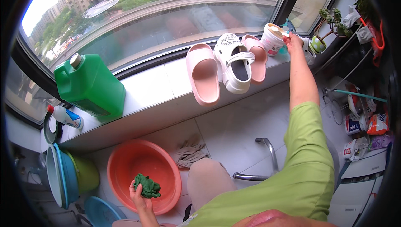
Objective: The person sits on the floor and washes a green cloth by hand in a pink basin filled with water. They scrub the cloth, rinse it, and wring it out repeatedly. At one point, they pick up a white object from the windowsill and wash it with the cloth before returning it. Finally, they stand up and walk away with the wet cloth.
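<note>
A crumpled wet-looking green cloth [147, 187] lies in my left hand [140, 195], above the near rim of a red plastic basin [114, 170]. The basin stands on the floor. My right arm is stretched out to the window ledge. There my right hand [294, 42] pinches a small white object [284, 34] at the mouth of a white plastic tub [271, 42]; what the object is, I cannot tell. The tub bears printing and its top is off. Left of it on the ledge are a white clog [230, 81] and a pair of pink slides [205, 79], one either side of the clog.
A green plastic jug [94, 86] and a white bottle with a red cap [67, 117] stand at the ledge's left. Blue basins [70, 176] and a green bucket [86, 172] are at left. A grey rag [191, 155] and a bent metal tube [272, 155] are on the floor.
</note>
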The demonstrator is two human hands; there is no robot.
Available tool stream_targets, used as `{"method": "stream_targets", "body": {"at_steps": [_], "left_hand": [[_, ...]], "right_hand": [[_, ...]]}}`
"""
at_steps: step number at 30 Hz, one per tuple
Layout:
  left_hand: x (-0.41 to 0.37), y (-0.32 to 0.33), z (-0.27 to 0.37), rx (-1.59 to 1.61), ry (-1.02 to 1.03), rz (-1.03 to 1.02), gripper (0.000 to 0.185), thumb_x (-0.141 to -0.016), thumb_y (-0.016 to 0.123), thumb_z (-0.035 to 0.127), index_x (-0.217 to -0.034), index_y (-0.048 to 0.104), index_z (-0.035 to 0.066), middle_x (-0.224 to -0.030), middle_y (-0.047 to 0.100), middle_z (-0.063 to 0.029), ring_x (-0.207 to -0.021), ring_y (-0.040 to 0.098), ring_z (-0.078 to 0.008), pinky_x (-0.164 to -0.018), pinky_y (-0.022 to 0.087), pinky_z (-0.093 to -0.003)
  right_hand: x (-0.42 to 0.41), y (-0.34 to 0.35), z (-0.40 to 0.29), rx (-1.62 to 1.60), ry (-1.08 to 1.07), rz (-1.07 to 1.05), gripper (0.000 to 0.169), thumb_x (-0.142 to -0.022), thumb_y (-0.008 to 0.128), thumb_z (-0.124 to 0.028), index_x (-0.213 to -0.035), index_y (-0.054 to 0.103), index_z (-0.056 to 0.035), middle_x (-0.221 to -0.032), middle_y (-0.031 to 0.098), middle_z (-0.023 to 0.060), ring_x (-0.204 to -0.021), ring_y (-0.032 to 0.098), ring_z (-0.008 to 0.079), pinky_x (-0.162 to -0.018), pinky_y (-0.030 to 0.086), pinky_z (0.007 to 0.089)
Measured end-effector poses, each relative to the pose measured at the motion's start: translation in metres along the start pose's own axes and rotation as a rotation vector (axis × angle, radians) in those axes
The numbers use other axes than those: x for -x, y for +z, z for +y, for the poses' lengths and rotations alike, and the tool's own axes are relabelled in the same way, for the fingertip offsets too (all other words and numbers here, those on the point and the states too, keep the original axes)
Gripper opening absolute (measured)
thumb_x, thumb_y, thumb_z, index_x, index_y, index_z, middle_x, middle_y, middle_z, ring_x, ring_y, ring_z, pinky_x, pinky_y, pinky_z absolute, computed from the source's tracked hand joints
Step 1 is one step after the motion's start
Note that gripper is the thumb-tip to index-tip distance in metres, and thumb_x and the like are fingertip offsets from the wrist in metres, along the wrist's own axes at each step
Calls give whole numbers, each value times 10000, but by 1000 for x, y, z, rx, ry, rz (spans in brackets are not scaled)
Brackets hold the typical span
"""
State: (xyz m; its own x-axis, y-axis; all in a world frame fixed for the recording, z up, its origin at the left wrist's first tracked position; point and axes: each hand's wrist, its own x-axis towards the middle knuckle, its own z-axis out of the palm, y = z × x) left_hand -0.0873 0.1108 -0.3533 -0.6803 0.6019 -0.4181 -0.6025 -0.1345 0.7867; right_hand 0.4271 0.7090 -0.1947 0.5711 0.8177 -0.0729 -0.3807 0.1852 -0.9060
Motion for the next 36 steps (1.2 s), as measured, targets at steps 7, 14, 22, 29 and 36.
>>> {"method": "stream_targets", "body": {"at_steps": [7, 14, 22, 29, 36], "left_hand": [[8, 3, 1, -23, -9, -6, 379, -820, 518, -4, -1185, 418, 12, -1111, 536, -159, -1011, 564, -312, -873, 489, -452], [1, 6, 7, 80, -37, -114, 338, -893, 481, 84, -1215, 423, -1, -1108, 540, -136, -993, 569, -271, -855, 488, -420], [-13, 10, 26, 261, -6, -241, 247, -949, 445, 233, -1092, 478, 34, -998, 566, -95, -905, 586, -231, -789, 512, -388], [-13, 4, 32, 636, 166, -428, 401, -945, 432, 256, -1304, 373, 88, -1304, 445, -106, -1231, 406, -263, -1028, 352, -436], [-35, -73, 7, 904, 127, -213, 447, -868, 556, 333, -1252, 446, 130, -1274, 462, -96, -1216, 398, -292, -1044, 277, -476]], "right_hand": [[6, -25, -4, -29, -89, -101, 264, -917, 508, -219, -1053, 460, 3, -915, 552, 185, -560, 607, 287, -451, 539, 336], [69, 8, -21, 86, -702, 58, 114, -854, 557, -101, -773, 567, -22, -634, 548, 31, -412, 429, 85, -349, 344, 219], [418, 80, 68, 637, -314, -1712, 137, -807, 516, 28, -862, 628, -29, -809, 620, 43, -761, 584, 129, -670, 477, 239], [615, 35, 189, 712, 940, -2038, 528, -880, 585, -310, -1312, 382, -84, -1164, 521, 107, -1009, 539, 200, -749, 519, 376], [675, 11, 211, 605, 797, -1425, 214, -919, 484, -81, -1125, 517, -32, -874, 614, 47, -710, 590, 99, -519, 476, 242]]}}
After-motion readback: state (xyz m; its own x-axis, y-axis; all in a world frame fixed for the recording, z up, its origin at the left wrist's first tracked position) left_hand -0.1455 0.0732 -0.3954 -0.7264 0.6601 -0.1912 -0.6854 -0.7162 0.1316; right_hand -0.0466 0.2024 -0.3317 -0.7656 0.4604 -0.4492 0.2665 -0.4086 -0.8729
